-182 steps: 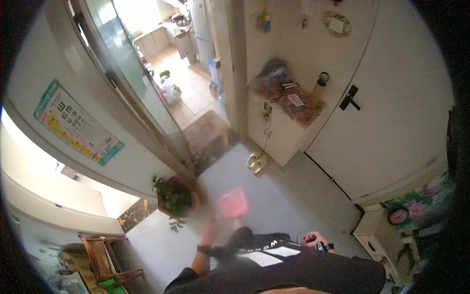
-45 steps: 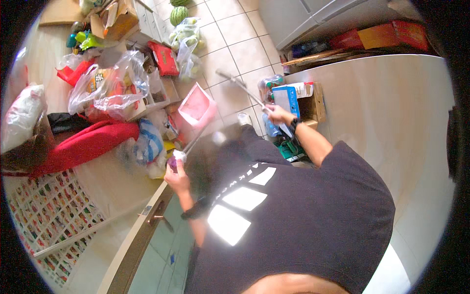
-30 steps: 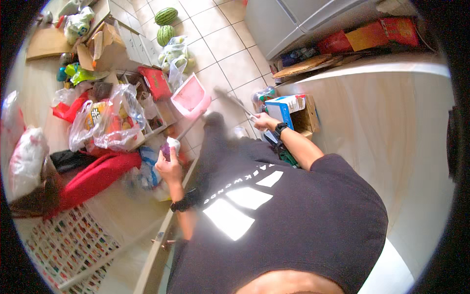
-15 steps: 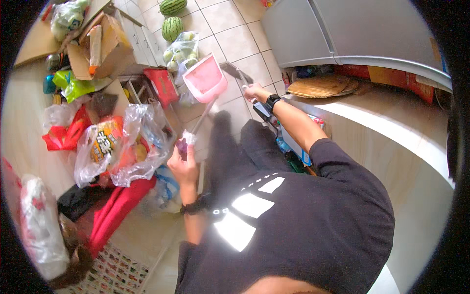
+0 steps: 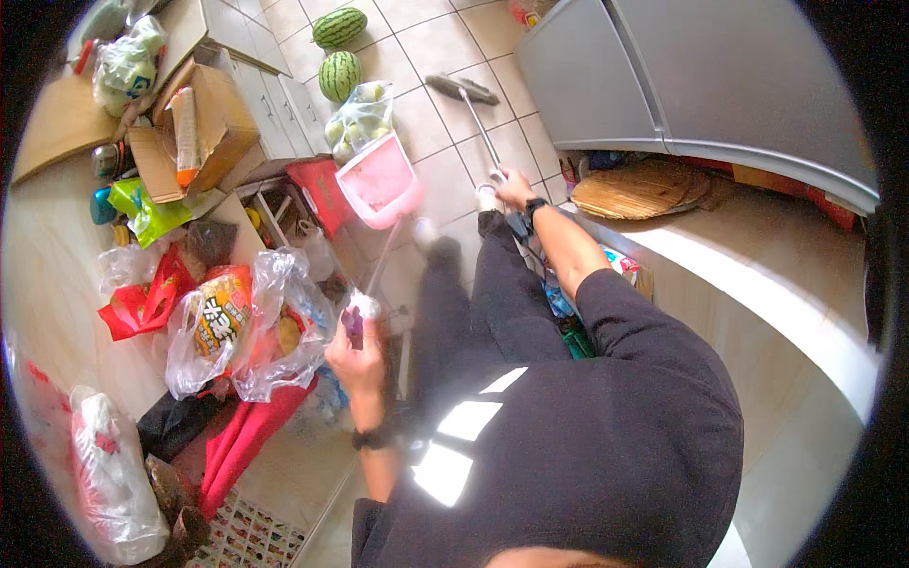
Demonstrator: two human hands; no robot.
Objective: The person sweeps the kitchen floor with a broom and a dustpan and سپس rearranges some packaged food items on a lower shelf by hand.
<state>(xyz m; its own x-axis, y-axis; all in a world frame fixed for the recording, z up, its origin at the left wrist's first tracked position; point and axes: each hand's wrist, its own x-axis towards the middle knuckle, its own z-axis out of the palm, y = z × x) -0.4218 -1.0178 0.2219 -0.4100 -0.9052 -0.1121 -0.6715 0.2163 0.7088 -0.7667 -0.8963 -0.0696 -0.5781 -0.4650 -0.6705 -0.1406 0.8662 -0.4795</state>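
My left hand (image 5: pixel 358 364) is closed round the handle end of a long-handled pink dustpan (image 5: pixel 381 182), with a bit of purple and white wrapping at the grip. The pan reaches out ahead of me over the tiles. I cannot tell whether it touches the floor. My right hand (image 5: pixel 514 189) grips the handle of a broom (image 5: pixel 462 90). Its grey brush head lies on the tiled floor, farther off and to the right of the dustpan, apart from it.
Two watermelons (image 5: pixel 339 76) and a clear bag of round green fruit (image 5: pixel 363 118) are on the floor beyond the dustpan. Grey fridge doors (image 5: pixel 748 85) stand at right, above round wooden boards (image 5: pixel 639 189). Plastic bags (image 5: pixel 284 327) and a cardboard box (image 5: pixel 222 123) crowd the left counter.
The broom head has moved away from beside the dustpan to farther out on the tiles. The dustpan has shifted slightly left and nearer. White footwear now shows ahead of my legs.
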